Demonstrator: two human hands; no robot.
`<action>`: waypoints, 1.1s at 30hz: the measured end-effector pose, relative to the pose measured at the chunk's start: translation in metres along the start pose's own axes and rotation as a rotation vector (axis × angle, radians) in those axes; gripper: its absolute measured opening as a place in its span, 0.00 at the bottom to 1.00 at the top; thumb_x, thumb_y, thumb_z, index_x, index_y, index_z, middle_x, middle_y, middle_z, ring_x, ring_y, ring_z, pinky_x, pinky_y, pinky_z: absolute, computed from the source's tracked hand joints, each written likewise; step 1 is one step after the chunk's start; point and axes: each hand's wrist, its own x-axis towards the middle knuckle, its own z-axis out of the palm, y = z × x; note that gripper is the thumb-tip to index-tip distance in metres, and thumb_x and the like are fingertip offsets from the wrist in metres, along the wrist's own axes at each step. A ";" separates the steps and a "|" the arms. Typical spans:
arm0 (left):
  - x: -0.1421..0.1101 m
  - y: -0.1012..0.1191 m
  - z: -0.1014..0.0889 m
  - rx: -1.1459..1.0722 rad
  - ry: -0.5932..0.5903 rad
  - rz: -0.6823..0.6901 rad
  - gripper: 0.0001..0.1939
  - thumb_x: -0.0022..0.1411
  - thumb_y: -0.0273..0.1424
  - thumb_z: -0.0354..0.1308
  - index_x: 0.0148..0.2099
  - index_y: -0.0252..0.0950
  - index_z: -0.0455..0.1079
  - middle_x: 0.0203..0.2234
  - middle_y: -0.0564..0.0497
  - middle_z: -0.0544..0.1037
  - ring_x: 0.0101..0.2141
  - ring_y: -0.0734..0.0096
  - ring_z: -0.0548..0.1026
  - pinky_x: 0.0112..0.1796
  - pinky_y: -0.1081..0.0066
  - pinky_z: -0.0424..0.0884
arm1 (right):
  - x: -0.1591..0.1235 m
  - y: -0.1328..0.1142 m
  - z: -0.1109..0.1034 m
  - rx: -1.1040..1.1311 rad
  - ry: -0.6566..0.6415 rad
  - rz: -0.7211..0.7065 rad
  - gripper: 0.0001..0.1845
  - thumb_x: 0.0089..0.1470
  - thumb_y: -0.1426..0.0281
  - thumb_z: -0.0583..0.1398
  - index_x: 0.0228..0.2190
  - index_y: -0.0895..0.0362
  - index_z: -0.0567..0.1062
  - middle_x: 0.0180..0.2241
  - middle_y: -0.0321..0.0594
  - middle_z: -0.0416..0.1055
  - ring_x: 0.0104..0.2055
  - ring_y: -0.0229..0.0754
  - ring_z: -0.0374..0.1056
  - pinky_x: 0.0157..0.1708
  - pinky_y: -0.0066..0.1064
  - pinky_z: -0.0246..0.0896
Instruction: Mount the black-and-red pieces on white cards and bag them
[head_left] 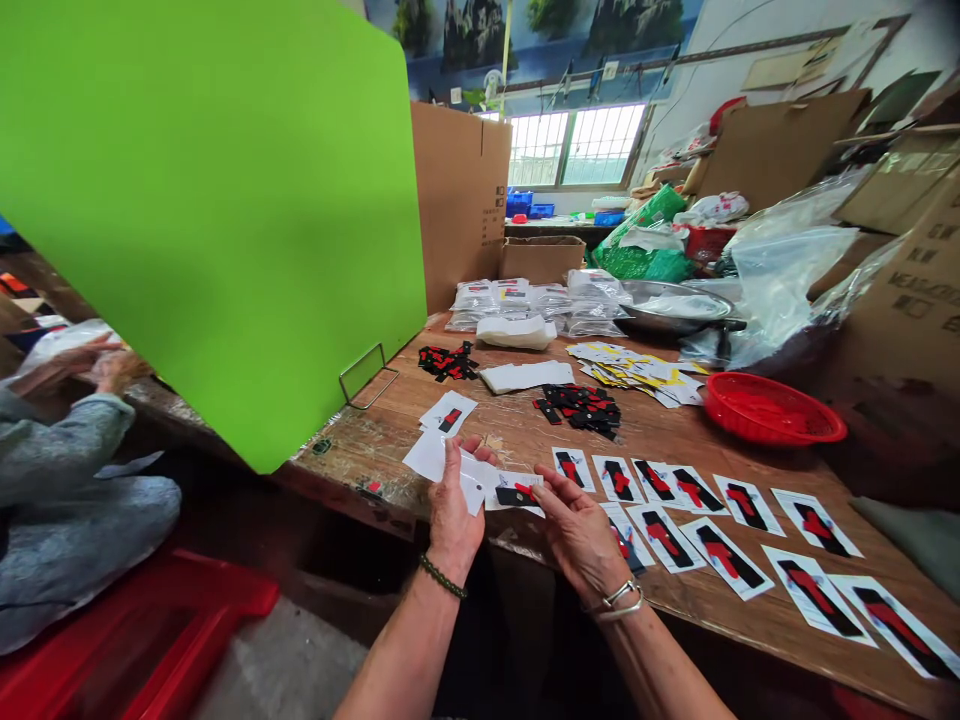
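Close to the lower middle of the frame, the person's two hands meet at the near edge of the wooden surface (pixel 675 435). The left hand (pixel 456 515) has its fingers clamped on plain white cards (pixel 439 457), thumb pressed on top, with a beaded bracelet (pixel 442 577) at the wrist. The right hand (pixel 589 540) has thumb and fingers pinched together on the right end of a printed card (pixel 517 494) bearing a black and red piece; whether the left fingers also grip this card cannot be told.

Just above the left hand lies another card (pixel 450 413) with a black and red piece. Two rows of similar cards (pixel 724 557) spread across the lower right, the nearest partly hidden by the right hand. At the centre sits a heap of black and red pieces (pixel 579 408), with a smaller heap (pixel 448 361) to its upper left and a white stack (pixel 526 376) between them. Yellow-edged cards (pixel 637 372) lie loosely to the right of the stack, near a red basket (pixel 776 408). A green panel (pixel 225 200) fills the upper left; below it, at the left edge, a co-worker's hands (pixel 112 368) show.
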 end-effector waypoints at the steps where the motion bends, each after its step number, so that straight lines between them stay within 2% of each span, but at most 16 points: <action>1: 0.000 -0.001 0.000 0.007 -0.003 0.004 0.16 0.56 0.38 0.65 0.43 0.35 0.71 0.36 0.47 0.79 0.32 0.68 0.79 0.39 0.66 0.75 | 0.000 0.001 0.001 0.004 0.009 0.002 0.30 0.31 0.62 0.75 0.39 0.55 0.77 0.33 0.36 0.74 0.32 0.39 0.71 0.28 0.27 0.68; 8: 0.001 -0.006 0.001 0.008 -0.015 0.010 0.16 0.56 0.39 0.65 0.43 0.34 0.71 0.35 0.47 0.79 0.32 0.68 0.79 0.40 0.65 0.75 | -0.001 0.009 0.000 -0.037 0.014 -0.063 0.29 0.34 0.61 0.74 0.41 0.54 0.77 0.31 0.34 0.72 0.31 0.36 0.70 0.29 0.26 0.67; 13: 0.001 -0.008 0.002 0.004 -0.035 0.017 0.15 0.56 0.39 0.65 0.41 0.34 0.71 0.34 0.47 0.79 0.32 0.68 0.78 0.38 0.66 0.75 | 0.000 0.014 0.001 -0.175 0.080 -0.179 0.30 0.37 0.59 0.71 0.43 0.55 0.76 0.29 0.31 0.68 0.28 0.34 0.66 0.27 0.25 0.63; 17: 0.001 -0.008 0.003 0.034 -0.037 0.014 0.15 0.55 0.39 0.65 0.41 0.34 0.71 0.36 0.47 0.79 0.32 0.69 0.78 0.38 0.68 0.74 | -0.003 0.014 0.007 -0.271 0.102 -0.218 0.28 0.37 0.59 0.70 0.42 0.56 0.77 0.29 0.32 0.68 0.29 0.35 0.65 0.28 0.25 0.62; 26: 0.005 -0.011 0.002 0.046 -0.058 0.063 0.19 0.52 0.41 0.67 0.42 0.35 0.72 0.35 0.49 0.79 0.32 0.68 0.78 0.37 0.67 0.74 | -0.001 0.009 0.016 -0.214 0.172 -0.226 0.28 0.36 0.59 0.70 0.41 0.57 0.76 0.28 0.31 0.67 0.29 0.34 0.64 0.30 0.26 0.63; 29: 0.005 -0.011 0.003 0.047 -0.057 0.060 0.19 0.52 0.41 0.67 0.41 0.34 0.72 0.35 0.49 0.78 0.31 0.70 0.77 0.35 0.68 0.74 | -0.005 0.008 0.018 -0.250 0.119 -0.221 0.28 0.37 0.60 0.70 0.42 0.56 0.76 0.29 0.33 0.70 0.30 0.37 0.66 0.31 0.28 0.65; 33: 0.006 -0.012 0.002 0.048 -0.065 0.045 0.19 0.52 0.41 0.67 0.41 0.34 0.73 0.35 0.48 0.78 0.32 0.69 0.77 0.36 0.68 0.74 | -0.008 0.008 0.019 -0.250 0.002 -0.114 0.33 0.35 0.60 0.71 0.46 0.58 0.75 0.36 0.40 0.76 0.36 0.44 0.71 0.34 0.32 0.69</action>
